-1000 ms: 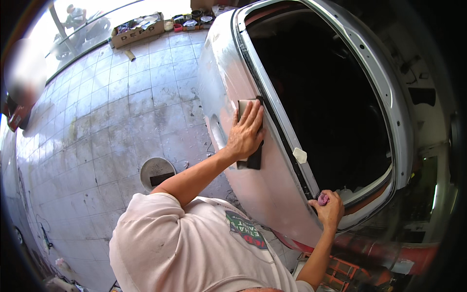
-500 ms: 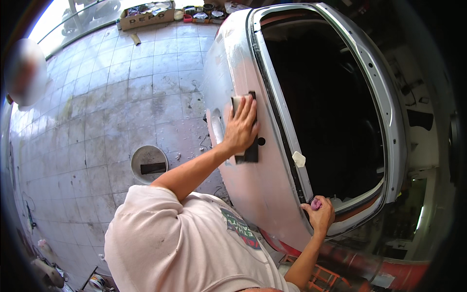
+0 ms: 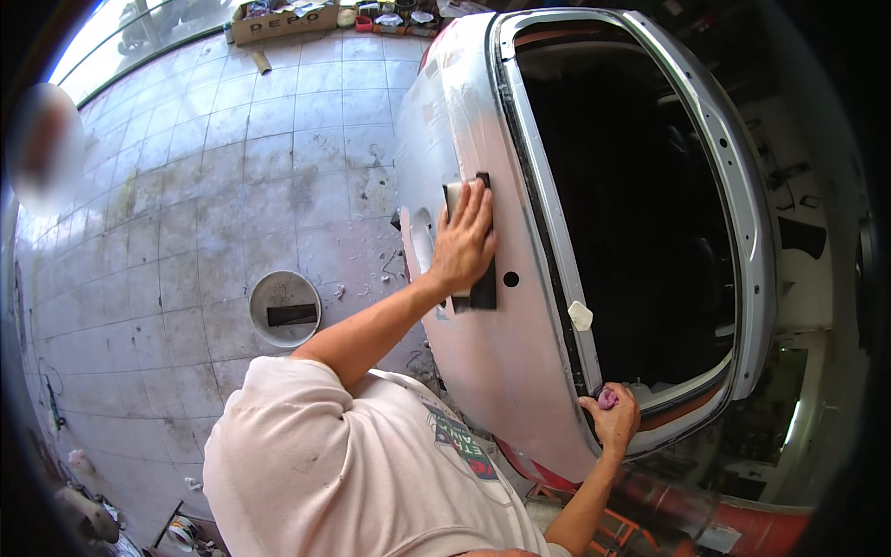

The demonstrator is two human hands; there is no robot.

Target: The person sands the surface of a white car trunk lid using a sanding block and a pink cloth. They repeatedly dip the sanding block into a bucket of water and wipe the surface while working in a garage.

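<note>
My left hand (image 3: 462, 243) lies with extended fingers over a long black-and-pale block (image 3: 475, 299), thumb at its side, holding it against the pinkish-grey patched car panel (image 3: 469, 362). A round dark hole (image 3: 510, 279) shows just right of the block, and a recess (image 3: 423, 237) lies left of it. My right hand (image 3: 613, 418) is closed around a crumpled pink thing (image 3: 608, 397) at the lower corner of the window frame. A pale tag (image 3: 580, 316) sits on that frame (image 3: 557, 213).
A round pan (image 3: 260, 311) with a dark strip in it sits on the tiled floor (image 3: 176, 232). A cardboard box (image 3: 260, 28) and small containers (image 3: 390, 23) line the back. An orange rack (image 3: 617, 529) is at lower right; the dark window opening (image 3: 631, 213) fills the right.
My left hand has slid the block up and left along the panel, uncovering the round hole. My right hand stays at the frame's corner. The view has shifted slightly.
</note>
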